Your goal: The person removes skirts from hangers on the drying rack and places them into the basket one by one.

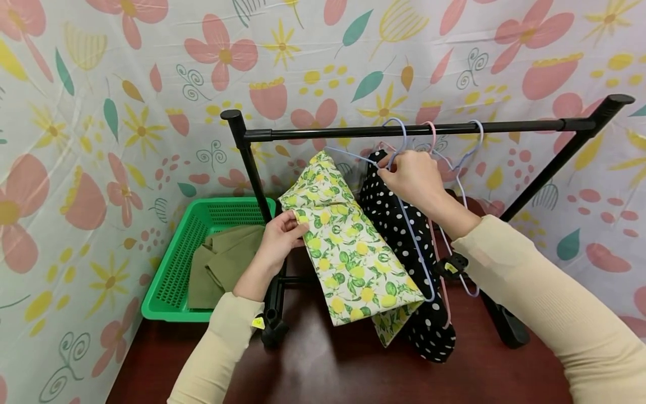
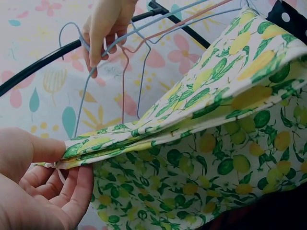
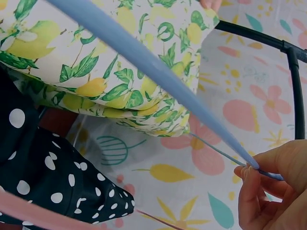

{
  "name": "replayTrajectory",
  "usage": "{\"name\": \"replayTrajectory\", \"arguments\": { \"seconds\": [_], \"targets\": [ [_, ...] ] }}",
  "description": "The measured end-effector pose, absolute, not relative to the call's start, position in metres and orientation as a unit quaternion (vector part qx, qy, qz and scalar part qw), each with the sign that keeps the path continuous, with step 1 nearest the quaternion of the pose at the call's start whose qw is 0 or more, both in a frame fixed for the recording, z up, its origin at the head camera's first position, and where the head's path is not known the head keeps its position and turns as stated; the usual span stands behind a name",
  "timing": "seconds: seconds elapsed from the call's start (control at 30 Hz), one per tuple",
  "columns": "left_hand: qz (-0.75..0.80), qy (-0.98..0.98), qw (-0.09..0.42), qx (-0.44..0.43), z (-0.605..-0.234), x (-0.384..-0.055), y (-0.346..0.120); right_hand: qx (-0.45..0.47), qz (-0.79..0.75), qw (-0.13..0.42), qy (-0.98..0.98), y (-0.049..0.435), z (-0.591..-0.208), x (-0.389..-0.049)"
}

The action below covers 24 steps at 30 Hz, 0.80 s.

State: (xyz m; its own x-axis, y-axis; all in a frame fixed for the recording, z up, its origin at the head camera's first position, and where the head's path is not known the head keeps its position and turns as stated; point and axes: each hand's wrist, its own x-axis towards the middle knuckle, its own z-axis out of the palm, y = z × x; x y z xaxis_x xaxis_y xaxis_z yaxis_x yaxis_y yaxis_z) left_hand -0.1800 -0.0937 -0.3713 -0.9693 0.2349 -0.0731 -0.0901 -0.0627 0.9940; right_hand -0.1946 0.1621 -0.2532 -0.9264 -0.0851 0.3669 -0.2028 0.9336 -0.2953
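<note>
A lemon-print cloth (image 1: 353,258) hangs folded over a blue hanger (image 1: 415,241), whose hook is at the rack's bar. My left hand (image 1: 280,238) pinches the cloth's left edge between thumb and fingers; in the left wrist view that hand (image 2: 53,182) grips the layered hem. Up by the hook, my right hand (image 1: 416,177) holds the blue hanger near its neck. The right wrist view shows thumb and fingers of this hand (image 3: 273,184) pinching the blue wire. Behind the lemon cloth hangs a black polka-dot cloth (image 1: 398,207) on a pink hanger (image 1: 444,297).
A black garment rack (image 1: 323,133) stands on the dark red table (image 1: 323,370). Another pale blue hanger (image 1: 461,191) hangs to the right. At left, a green basket (image 1: 166,292) holds an olive cloth (image 1: 222,264). Behind everything is a flower-print curtain (image 1: 166,84).
</note>
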Motion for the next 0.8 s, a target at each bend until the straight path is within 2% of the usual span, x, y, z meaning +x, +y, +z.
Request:
{"name": "replayTrajectory", "arguments": {
  "seconds": [0.47,0.8],
  "targets": [
    [0.696,0.709,0.086,0.074,-0.334,-0.175,-0.104,0.104,0.157,0.205,-0.961,0.160,-0.245,-0.195],
    [0.677,0.729,0.072,0.076,-0.313,-0.172,-0.113,0.090,0.148,0.219,-0.960,0.155,-0.237,-0.193]
  ]
}}
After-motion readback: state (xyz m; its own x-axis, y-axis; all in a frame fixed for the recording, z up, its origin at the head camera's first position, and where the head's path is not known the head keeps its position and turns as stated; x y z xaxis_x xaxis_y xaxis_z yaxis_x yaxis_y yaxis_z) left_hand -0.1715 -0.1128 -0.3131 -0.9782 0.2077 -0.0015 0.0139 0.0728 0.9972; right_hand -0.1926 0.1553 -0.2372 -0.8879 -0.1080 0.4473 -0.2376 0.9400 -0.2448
